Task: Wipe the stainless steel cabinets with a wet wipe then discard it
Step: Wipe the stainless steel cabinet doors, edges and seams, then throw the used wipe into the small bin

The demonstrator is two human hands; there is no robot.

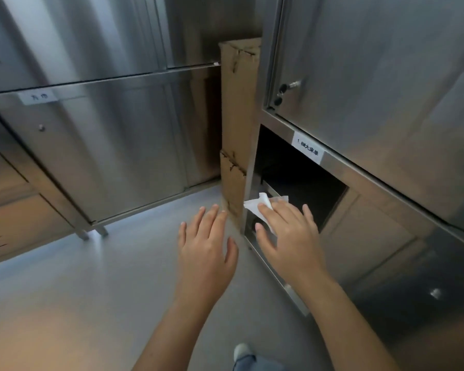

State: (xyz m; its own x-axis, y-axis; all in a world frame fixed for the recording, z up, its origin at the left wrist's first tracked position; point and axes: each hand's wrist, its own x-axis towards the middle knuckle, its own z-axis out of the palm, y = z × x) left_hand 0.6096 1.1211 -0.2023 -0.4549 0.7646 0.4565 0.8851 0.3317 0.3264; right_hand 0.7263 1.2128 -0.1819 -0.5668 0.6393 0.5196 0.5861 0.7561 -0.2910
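Observation:
A white wet wipe (257, 203) lies under my right hand (287, 234), whose straight fingers press it against the lower front edge of the stainless steel cabinet (386, 204) on the right, beside its open dark compartment (298, 180). Most of the wipe is hidden beneath the palm; a crumpled corner sticks out past the fingertips. My left hand (205, 247) hovers with fingers spread and holds nothing, its fingertips near the bottom of a tall cardboard sheet (237, 129).
A second steel cabinet (105, 145) with a labelled door stands at the left on short legs. The cardboard sheet is wedged upright in the corner between both cabinets. The grey floor (91, 290) stretches below; a shoe (243, 352) shows at the bottom.

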